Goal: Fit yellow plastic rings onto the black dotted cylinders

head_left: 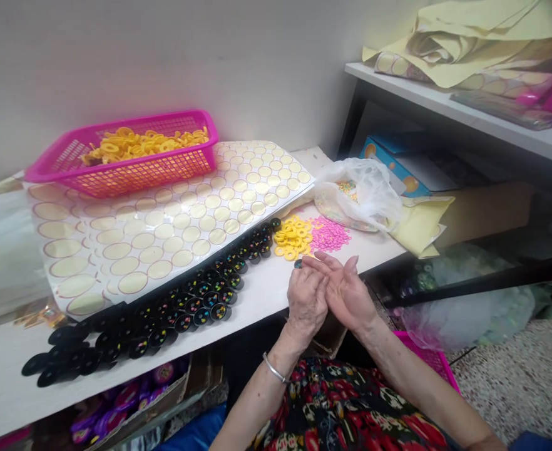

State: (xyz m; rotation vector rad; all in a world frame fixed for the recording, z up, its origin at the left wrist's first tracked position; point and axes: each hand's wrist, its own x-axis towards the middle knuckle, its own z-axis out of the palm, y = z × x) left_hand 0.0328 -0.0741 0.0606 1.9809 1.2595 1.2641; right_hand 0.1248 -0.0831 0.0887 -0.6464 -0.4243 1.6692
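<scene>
My left hand (305,304), with a silver bangle at its wrist, is closed, its fingertips against my right palm. Whatever those fingers may hold is hidden. My right hand (351,297) lies palm up with its thumb apart and its fingers stretched out behind the left. A small dark cup (298,264) shows by the fingertips; I cannot tell whether it is held or stands on the table. Just beyond the hands are a pile of yellow rings (293,237) and a spread of small pink pieces (330,234). Rows of black cups (182,322) with coloured bits inside stand to the left.
A pink basket (154,169) of yellow pieces rests on sheets of round stickers (177,228). A white plastic bag (374,194) with small coloured bits stands at the table's right end. A shelf (421,91) overhangs on the right. Below the table are boxes of purple items (126,401).
</scene>
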